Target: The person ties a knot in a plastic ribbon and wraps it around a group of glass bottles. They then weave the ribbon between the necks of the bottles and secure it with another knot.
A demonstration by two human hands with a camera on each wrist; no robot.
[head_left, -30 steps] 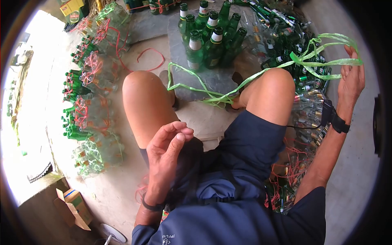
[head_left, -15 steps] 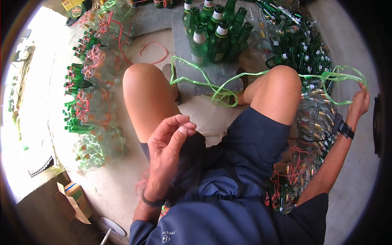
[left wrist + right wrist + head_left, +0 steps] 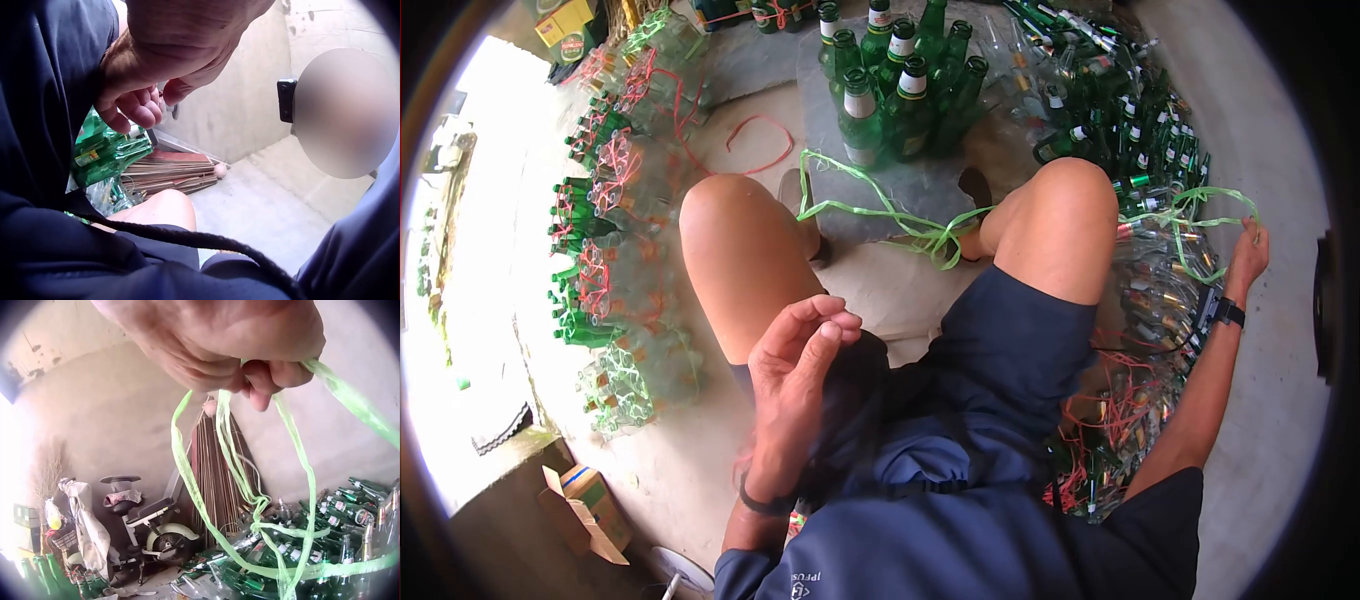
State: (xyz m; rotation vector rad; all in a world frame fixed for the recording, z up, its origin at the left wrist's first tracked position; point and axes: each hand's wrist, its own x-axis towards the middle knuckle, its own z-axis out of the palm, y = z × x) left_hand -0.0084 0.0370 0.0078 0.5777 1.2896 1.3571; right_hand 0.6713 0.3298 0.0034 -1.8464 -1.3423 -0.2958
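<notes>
My right hand (image 3: pixel 1249 258), stretched far out to the right, pinches a green plastic strapping twine (image 3: pixel 350 403). Loops of that twine hang below the curled fingers in the right wrist view. From there the twine runs over the right knee, and a loose tangle (image 3: pixel 940 243) of it lies between the feet. Above the left thigh floats my left hand (image 3: pixel 795 355), fingers loosely bent and holding nothing; the left wrist view shows it from beneath. A group of upright green glass bottles (image 3: pixel 910 115) stands on a dark slab (image 3: pixel 850 220) ahead of the knees.
Loose bottles (image 3: pixel 1140 130) lie heaped along the right side. Bundled bottles tied with red and green twine (image 3: pixel 615 260) line the left. An opened carton (image 3: pixel 585 510) sits at lower left. An electric scooter (image 3: pixel 150 525) and stacked slats (image 3: pixel 215 462) stand against the wall.
My right hand has come down from its higher spot at the right, bringing the twine loops lower. The left hand keeps its pose above the thigh; the head view shifts slightly.
</notes>
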